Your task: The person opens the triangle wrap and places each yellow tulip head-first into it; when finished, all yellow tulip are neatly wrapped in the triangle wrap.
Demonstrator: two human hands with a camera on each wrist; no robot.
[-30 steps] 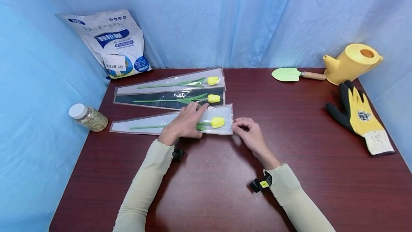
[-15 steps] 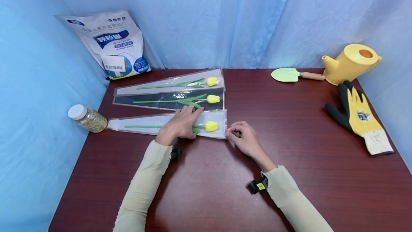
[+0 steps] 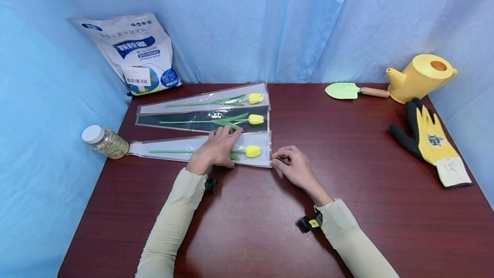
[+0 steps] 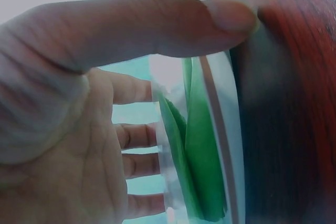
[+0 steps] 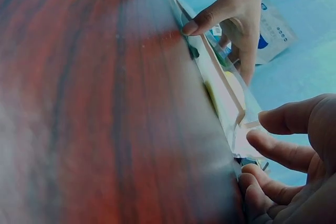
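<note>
A yellow tulip (image 3: 253,151) with a green stem lies in a clear, tapered plastic sleeve (image 3: 181,145) across the table. My left hand (image 3: 216,147) rests over its middle, thumb at the near edge and fingertips toward the far edge. The left wrist view shows green leaves (image 4: 202,145) beneath that hand's thumb and fingers. At the sleeve's right end, my right hand (image 3: 295,166) pinches the near corner between thumb and fingers; the right wrist view shows these fingertips close around the sleeve's end. Two more sleeved tulips, a dark-backed one (image 3: 177,122) and a white-backed one (image 3: 185,102), lie behind.
A jar (image 3: 112,143) with a white lid touches or nearly touches the sleeve's narrow end. A fertilizer bag (image 3: 135,55) stands at the back left. A trowel (image 3: 343,91), a yellow watering can (image 3: 418,78) and a yellow-black glove (image 3: 436,140) occupy the right side.
Both hands and the nearest sleeved tulip have shifted left and slightly toward the person, mostly in the first half second. The sleeve's narrow end has come up to the jar.
</note>
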